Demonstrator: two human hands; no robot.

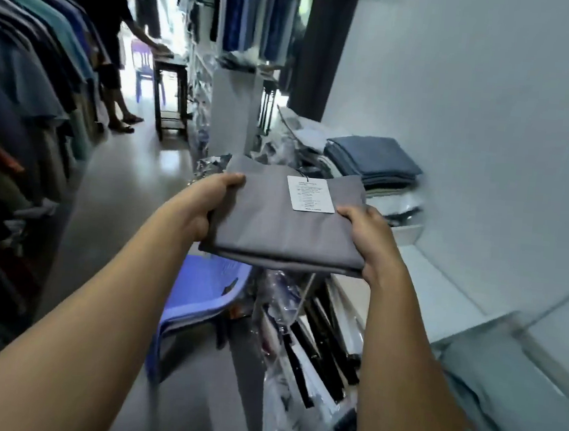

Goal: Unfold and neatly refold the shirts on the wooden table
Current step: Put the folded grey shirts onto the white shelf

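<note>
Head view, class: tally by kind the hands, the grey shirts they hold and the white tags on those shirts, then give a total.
Hands: 2, left hand and right hand
Grey shirt: 1
White tag: 1
Total: 4

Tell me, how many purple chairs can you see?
2. The near chair sits below the folded gray shirt and may be a stack. The far chair stands beside the dark table at the back.

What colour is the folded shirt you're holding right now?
Plain grey, no pattern. The folded shirt with a white tag shows best in the head view.
</note>
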